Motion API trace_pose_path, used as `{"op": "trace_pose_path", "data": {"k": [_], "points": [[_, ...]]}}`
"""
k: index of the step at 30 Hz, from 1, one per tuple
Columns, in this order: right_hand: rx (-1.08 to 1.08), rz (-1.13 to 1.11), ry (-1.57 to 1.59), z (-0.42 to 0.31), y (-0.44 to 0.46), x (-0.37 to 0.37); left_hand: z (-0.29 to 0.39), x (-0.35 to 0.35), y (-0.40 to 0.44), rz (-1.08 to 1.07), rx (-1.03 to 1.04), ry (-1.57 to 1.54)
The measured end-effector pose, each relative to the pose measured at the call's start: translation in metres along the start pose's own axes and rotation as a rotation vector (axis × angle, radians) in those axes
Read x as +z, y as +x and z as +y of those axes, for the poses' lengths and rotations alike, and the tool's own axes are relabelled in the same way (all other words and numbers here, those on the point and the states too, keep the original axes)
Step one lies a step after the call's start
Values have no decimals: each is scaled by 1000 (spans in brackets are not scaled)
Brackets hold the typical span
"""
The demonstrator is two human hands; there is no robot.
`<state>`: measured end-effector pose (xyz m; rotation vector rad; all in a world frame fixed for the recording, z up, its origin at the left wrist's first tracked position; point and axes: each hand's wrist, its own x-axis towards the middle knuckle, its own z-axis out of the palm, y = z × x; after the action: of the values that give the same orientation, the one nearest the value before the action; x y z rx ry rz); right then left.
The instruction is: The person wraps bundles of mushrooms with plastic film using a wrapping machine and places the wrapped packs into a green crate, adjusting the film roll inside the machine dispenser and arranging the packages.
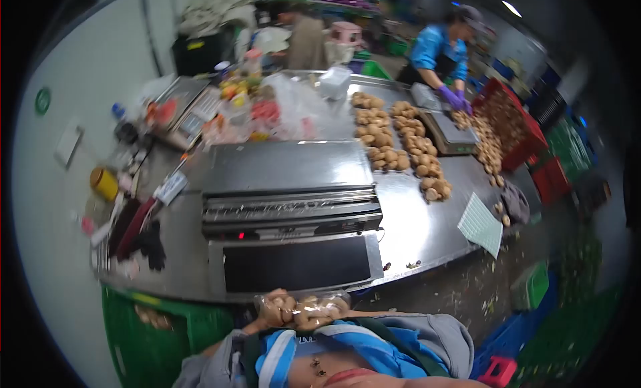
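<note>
Close to my body, at the near edge of the table, is a clear-film pack of brown mushrooms (319,310). My left hand (272,309) is closed around the pack's left end. At its other end my right hand (348,313) grips the pack, its fingers mostly hidden by the film and mushrooms. Just beyond the pack lies the wrapping machine, with a dark flat plate (297,264) at its front and a metal top (290,166) behind. A red light glows on its front.
Rows of mushroom portions (420,147) line the table beside a scale (451,133). Across it, a co-worker in purple gloves (457,99) handles mushrooms by a tilted red crate (511,124). Clear bags (294,107) and dark gloves (150,244) lie left; a green crate (193,328) stands below.
</note>
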<state>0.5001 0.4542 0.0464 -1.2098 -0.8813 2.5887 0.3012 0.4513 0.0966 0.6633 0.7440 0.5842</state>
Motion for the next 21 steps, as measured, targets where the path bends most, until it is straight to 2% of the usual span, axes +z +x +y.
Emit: {"op": "trace_pose_path", "data": {"k": [2, 3, 4, 5, 6, 7, 9, 11, 12, 14, 15, 16, 17, 18, 19, 20, 21], "points": [[30, -45, -98, -11, -22, 0, -2, 15, -9, -5, 24, -94], [-38, -72, -297, -29, -38, -5, -3, 22, -14, -7, 37, -155], [-216, -117, -682, -56, -53, -7, -2, 28, -20, -17, 57, -217], [-380, -123, -812, -99, -73, -16, 1, 34, -25, -31, 89, -290], [-272, -84, -355, -135, -90, -1, 3, 40, -30, -45, 126, -358], [-334, -182, -315, -161, -107, 29, 6, 46, -33, -67, 163, -441], [-444, -371, -1152, -179, -106, 79, 15, 51, -43, -117, 239, -610], [-188, -363, -891, -179, -74, 85, 17, 43, -66, -161, 331, -789], [-253, -363, -711, -172, -56, 83, 10, 32, -90, -184, 399, -889], [-470, -247, -576, -162, -22, 117, 7, 12, -148, -173, 609, -966], [-536, -190, -484, -150, -3, 148, 13, 8, -171, 93, 805, -688], [-655, -196, -727, -140, 15, 188, 40, 10, -197, 408, 949, -253], [-768, -196, -970, -129, 30, 231, 12, -14, -194, 1124, 963, 57], [-828, -278, -1102, -117, 41, 271, 20, -39, -221, 1256, 967, -69], [-899, -365, -1240, -110, 52, 303, 10, -72, -255, 1239, 1044, -147], [-854, -511, -1219, -104, 68, 322, -15, -120, -282, 1066, 1173, -532], [-802, -649, -1189, -98, 82, 336, -38, -153, -312, 877, 1204, -773]]}}
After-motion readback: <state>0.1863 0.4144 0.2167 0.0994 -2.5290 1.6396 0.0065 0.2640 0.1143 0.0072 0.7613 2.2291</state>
